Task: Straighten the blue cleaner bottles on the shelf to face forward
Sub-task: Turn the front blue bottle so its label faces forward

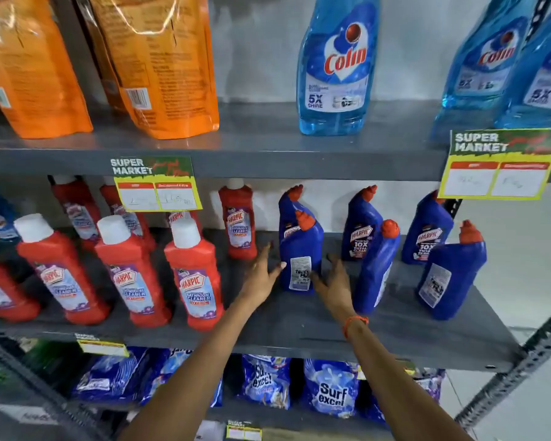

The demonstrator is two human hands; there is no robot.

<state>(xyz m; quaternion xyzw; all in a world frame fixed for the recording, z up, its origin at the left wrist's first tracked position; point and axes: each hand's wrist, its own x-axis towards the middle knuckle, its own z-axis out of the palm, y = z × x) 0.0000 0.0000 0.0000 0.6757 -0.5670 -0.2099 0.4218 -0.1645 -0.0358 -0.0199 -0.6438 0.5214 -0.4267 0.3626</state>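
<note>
Several blue cleaner bottles with orange caps stand on the right half of the middle shelf. The front left blue bottle shows its white back label. My left hand is open at its left side, thumb tip touching the label edge. My right hand is open at its right side, fingers spread, thumb near the bottle's base. A second front bottle is turned sideways. A third front bottle shows its back label. Three rear bottles show their front labels.
Red bathroom cleaner bottles fill the left half of the same shelf. Light blue glass cleaner bottles and orange pouches stand on the shelf above. Detergent packs lie below. Yellow price tags hang from the upper shelf edge.
</note>
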